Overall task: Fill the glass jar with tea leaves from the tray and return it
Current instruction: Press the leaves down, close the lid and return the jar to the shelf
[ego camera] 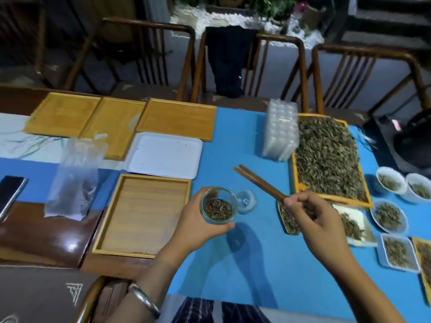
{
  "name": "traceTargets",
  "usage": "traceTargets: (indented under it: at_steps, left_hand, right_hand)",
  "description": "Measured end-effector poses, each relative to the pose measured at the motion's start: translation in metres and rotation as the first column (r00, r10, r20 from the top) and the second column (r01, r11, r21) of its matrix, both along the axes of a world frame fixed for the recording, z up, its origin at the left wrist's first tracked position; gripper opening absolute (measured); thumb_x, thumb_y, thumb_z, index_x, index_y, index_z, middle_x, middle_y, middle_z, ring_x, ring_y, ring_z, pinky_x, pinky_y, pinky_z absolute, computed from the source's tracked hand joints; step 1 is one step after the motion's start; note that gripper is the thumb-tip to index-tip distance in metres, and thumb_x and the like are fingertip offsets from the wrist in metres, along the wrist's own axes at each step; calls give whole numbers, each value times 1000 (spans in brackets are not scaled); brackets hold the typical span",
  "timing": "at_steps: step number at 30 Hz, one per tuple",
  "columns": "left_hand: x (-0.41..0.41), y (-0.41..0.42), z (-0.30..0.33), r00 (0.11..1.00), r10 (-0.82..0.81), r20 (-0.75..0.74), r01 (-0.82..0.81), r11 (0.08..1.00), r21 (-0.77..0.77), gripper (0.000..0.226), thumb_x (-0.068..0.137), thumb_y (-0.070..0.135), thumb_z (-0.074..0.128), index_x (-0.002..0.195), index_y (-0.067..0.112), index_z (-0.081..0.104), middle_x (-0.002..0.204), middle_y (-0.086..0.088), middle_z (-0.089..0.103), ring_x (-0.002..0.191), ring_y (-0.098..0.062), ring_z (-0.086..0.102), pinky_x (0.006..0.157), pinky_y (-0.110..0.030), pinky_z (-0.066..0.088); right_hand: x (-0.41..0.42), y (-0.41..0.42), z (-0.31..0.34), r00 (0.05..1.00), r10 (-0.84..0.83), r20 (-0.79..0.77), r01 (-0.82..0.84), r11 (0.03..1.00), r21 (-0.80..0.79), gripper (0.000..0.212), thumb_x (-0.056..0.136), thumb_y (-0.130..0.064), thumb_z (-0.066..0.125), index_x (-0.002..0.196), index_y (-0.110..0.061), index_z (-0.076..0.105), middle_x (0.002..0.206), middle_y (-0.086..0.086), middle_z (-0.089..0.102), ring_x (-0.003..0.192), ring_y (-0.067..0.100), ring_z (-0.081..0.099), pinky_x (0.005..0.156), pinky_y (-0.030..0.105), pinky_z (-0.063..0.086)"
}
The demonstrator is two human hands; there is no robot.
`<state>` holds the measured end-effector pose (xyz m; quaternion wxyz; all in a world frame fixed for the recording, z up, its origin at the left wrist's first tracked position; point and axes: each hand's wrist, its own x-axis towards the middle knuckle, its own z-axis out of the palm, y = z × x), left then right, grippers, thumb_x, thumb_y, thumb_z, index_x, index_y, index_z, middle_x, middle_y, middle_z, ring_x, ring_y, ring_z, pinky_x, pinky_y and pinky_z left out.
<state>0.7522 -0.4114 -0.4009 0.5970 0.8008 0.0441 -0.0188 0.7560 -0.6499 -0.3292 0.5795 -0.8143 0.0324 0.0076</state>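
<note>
My left hand [198, 226] grips a small round glass jar [219, 208], lifted a little above the blue cloth; dark tea leaves cover its bottom. Its clear glass lid [246, 201] lies on the cloth just right of the jar. My right hand [319, 220] holds a pair of wooden tongs [258, 181], whose tips point up and left, away from the jar. Under that hand sits a small yellow tray [288, 221] of leaves. Behind it lies the big yellow-rimmed tray [326, 157] heaped with tea leaves.
An empty wooden tray [142, 215] lies left of the jar, with a white tray [165, 155] and three wooden trays behind it. A plastic bag [77, 176] and a phone [10, 192] are at the left. Stacked plastic packs [279, 131] and several small dishes of leaves [389, 215] stand at the right.
</note>
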Motion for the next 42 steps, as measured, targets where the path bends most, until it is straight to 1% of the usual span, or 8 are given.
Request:
traceTargets:
  at_steps: [3, 7, 12, 18, 21, 34, 39, 42]
  left_hand:
    - [-4, 20, -8, 996, 86, -35, -88, 994, -71, 73, 52, 20, 96, 117, 25, 62, 116, 7, 70, 108, -5, 66, 93, -21, 51]
    - [-1, 43, -17, 983, 184, -29, -186, 979, -88, 70, 51, 22, 95, 113, 25, 64, 110, 13, 72, 105, -4, 68, 87, -18, 51]
    - [15, 60, -24, 953, 295, -62, -301, 946, -120, 66, 52, 16, 94, 110, 28, 64, 107, 10, 74, 103, -8, 69, 87, -25, 54]
    - [32, 86, -34, 950, 305, -66, -308, 950, -54, 64, 49, 29, 94, 103, 44, 63, 105, 14, 73, 102, -4, 68, 87, -24, 54]
    - [34, 96, -39, 945, 317, -75, -319, 948, -12, 67, 50, 31, 93, 106, 47, 60, 109, 14, 71, 105, -2, 66, 89, -25, 53]
    - [39, 107, -47, 945, 304, -121, -302, 953, 32, 70, 49, 41, 91, 112, 41, 60, 111, 19, 69, 108, 1, 64, 91, -24, 52]
    - [46, 103, -45, 957, 257, -137, -255, 966, 30, 74, 47, 42, 91, 114, 41, 60, 112, 18, 69, 108, 1, 64, 91, -22, 52]
    - [52, 95, -42, 970, 203, -135, -203, 979, 17, 69, 49, 37, 92, 108, 48, 60, 110, 25, 68, 106, 4, 64, 88, -14, 50]
  right_hand:
    - [41, 23, -32, 997, -25, -74, 37, 984, 173, 21, 87, -7, 64, 70, -20, 68, 56, -6, 57, 48, 8, 47, 47, 16, 40]
    - [96, 84, -65, 999, 26, -45, -18, 984, 175, 25, 88, -6, 63, 68, -20, 69, 57, -7, 60, 51, 5, 51, 50, 19, 45]
    - [141, 151, -122, 992, 124, -20, -125, 991, -49, 8, 89, -20, 66, 84, -13, 68, 84, 7, 67, 82, 20, 61, 74, 37, 48]
    - [171, 177, -180, 975, 222, -12, -218, 942, -256, 16, 89, -29, 64, 89, -14, 69, 86, 6, 64, 81, 10, 52, 63, 10, 33]
    - [176, 184, -194, 958, 285, -25, -277, 902, -330, 15, 88, -30, 65, 91, -16, 69, 88, 6, 61, 79, 8, 50, 63, 13, 32]
    - [184, 183, -207, 919, 386, -84, -382, 815, -436, 23, 87, -32, 66, 100, -13, 64, 87, 1, 59, 73, 5, 54, 64, 9, 38]
    - [185, 163, -184, 953, 296, -63, -301, 909, -290, 27, 88, -33, 65, 104, -11, 63, 93, 4, 65, 85, 15, 61, 77, 24, 50]
    - [175, 123, -166, 982, 189, -18, -187, 945, -269, 23, 89, -35, 62, 104, -17, 63, 95, -1, 65, 86, 8, 61, 75, 10, 44]
